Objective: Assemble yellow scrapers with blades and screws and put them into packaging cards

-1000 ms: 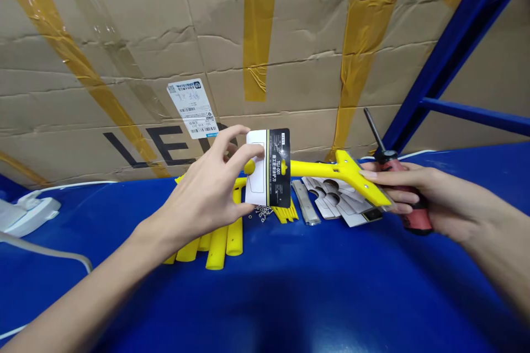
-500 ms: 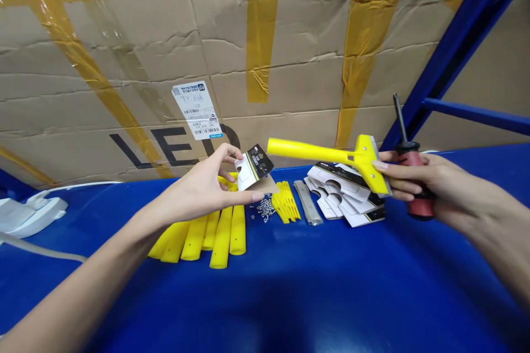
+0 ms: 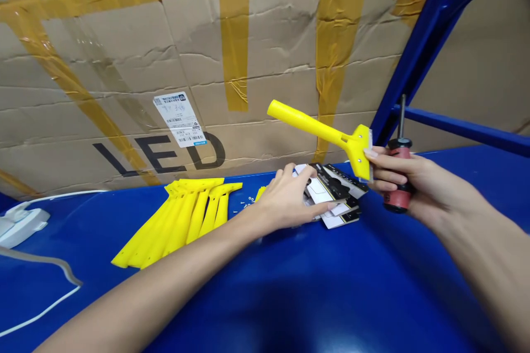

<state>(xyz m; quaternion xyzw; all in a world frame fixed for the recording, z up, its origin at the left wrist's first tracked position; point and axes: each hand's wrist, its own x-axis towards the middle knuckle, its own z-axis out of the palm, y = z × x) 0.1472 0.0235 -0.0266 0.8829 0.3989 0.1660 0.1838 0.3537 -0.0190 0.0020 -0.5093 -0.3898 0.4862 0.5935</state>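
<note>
I report my right grip (image 3: 430, 188) clasping yellow plastic scraper (image 3: 327, 132), handle leftward, and red-handled screwdriver (image 3: 398, 197); left grip (image 3: 285, 198), nearer, touches white-and-black cardboard cards (image 3: 319, 191), closure undetermined.

Blue table (image 3: 265, 281), yellow handles (image 3: 182, 215), overlapping printed cards (image 3: 337, 220)

Black "LED" (image 3: 159, 155) on cardboard box (image 3: 273, 94); white label (image 3: 180, 119) print illegible.

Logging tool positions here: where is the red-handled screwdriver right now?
In the head view, the red-handled screwdriver is right of centre, shaft up in the right hand, beside the head of the yellow scraper that the same hand holds.
</note>
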